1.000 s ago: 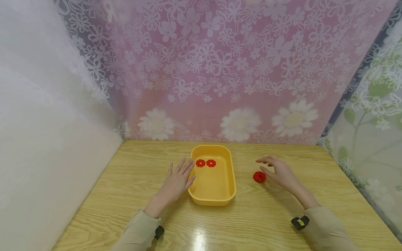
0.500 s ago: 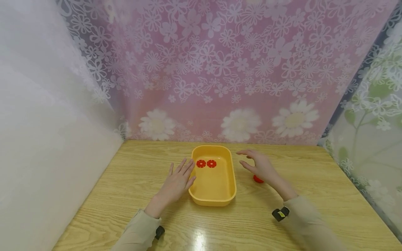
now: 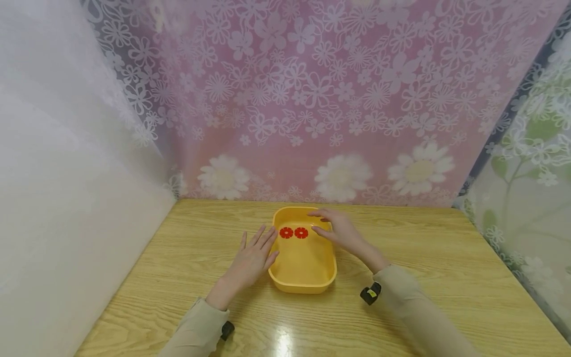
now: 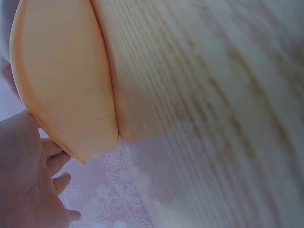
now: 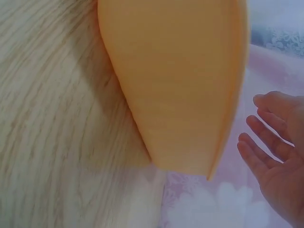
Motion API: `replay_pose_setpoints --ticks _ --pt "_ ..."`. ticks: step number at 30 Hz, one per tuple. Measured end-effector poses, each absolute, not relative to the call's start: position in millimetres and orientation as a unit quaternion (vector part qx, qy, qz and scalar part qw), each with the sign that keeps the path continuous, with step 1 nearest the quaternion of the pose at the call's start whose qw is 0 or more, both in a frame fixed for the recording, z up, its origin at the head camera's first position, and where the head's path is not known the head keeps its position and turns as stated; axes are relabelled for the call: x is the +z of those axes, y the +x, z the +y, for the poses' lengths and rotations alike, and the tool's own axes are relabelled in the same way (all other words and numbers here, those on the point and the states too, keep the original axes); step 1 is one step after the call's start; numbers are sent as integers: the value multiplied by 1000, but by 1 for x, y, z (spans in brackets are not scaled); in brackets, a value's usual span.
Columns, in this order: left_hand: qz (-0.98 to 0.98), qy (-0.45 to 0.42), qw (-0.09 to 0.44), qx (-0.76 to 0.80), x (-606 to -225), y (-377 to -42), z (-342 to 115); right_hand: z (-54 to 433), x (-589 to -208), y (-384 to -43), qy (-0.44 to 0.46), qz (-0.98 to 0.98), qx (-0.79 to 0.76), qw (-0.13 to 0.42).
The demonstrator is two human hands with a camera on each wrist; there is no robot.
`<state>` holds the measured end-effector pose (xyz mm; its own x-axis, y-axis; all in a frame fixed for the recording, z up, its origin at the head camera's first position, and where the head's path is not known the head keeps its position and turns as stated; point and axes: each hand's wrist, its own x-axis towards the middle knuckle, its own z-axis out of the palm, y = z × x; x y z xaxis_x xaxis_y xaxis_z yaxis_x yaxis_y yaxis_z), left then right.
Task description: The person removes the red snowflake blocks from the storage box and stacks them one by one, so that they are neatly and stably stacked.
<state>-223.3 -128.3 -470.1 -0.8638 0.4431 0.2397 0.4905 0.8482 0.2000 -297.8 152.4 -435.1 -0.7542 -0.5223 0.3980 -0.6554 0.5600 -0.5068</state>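
Note:
A yellow plastic tub point(image 3: 302, 288) stands on the table, and two red notched discs point(image 3: 283, 233) lie side by side on its floor near the back. My left hand point(image 3: 250, 259) rests on the tub's left rim, fingers straight and spread. In the left wrist view its fingers point(image 4: 58, 183) stick out past the rim. Above the right rim, my right hand point(image 3: 342, 233) holds nothing; thumb and fingers stand apart, close to the right-hand disc. The right wrist view shows that hand point(image 5: 280, 147) beside the tub's outer wall point(image 5: 175, 85). A red item on the table is hidden behind my right arm.
The wooden table point(image 3: 178, 267) runs on both sides of the tub. A pink flowered cloth point(image 3: 276, 163) hangs along the back edge, with a pale sheet point(image 3: 89, 173) at left and a flowered sheet point(image 3: 522, 188) at right.
My right hand has moved left from near the red item on the table to over the tub's right rim; its arm now covers that item. The left hand has stayed put.

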Motion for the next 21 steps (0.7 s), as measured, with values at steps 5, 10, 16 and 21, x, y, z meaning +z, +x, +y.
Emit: replay_pose_setpoints --ticks 5,10,16,21 --pt "-957 -244 90 -127 -470 -223 -129 140 -443 -311 344 -880 318 73" --pt "-957 -244 90 -132 -471 -224 -129 127 -448 -324 343 -895 282 35" --pt "-957 -243 93 -129 -471 -224 -129 113 -452 -339 352 -913 206 -19" --pt "-955 -248 99 -128 -470 -224 -129 104 -455 -343 353 -920 164 -36"
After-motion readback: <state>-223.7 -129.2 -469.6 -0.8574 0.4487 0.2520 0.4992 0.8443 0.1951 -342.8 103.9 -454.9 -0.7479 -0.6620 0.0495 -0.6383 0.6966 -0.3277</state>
